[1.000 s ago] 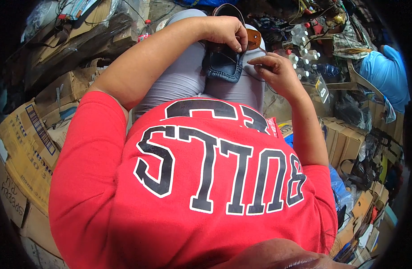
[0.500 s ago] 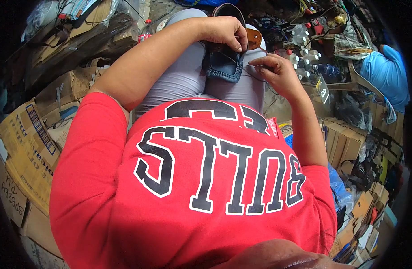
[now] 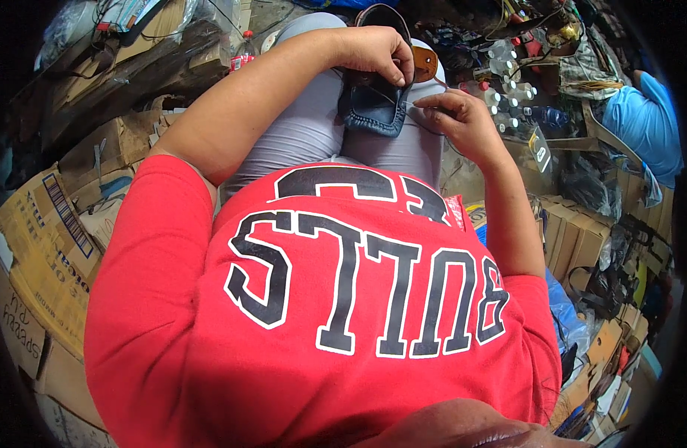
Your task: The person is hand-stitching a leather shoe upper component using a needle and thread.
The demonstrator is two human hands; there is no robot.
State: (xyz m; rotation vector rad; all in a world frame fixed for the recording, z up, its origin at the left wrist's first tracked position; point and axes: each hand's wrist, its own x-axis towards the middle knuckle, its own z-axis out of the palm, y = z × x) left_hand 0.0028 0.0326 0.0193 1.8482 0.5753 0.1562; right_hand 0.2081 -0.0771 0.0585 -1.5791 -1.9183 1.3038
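Observation:
A dark navy leather shoe (image 3: 375,119) with a gathered seam round its toe rests across my lap, toe toward me. My left hand (image 3: 384,56) is closed over the shoe's opening, thumb and finger pinched at the edge of the upper; what lies between them is too small to make out. To the right of the toe, my right hand (image 3: 463,119) pinches a fine thread (image 3: 409,104) that runs to the side of the shoe. Whether a needle is on it cannot be seen. A brown leather piece (image 3: 424,64) sits on my right knee, beside the shoe.
Several plastic bottles (image 3: 504,93) stand to the right of my knees. A red-labelled bottle (image 3: 243,54) is beyond my left forearm. Flattened cardboard boxes (image 3: 45,231) lean at the left, and more cardboard (image 3: 575,239) is stacked at the right. A blue cloth-covered shape (image 3: 642,127) is at far right.
My right hand's fingertips have shifted very slightly, and the thread by them now shows as a pale straight line. My left hand and the shoe have hardly moved.

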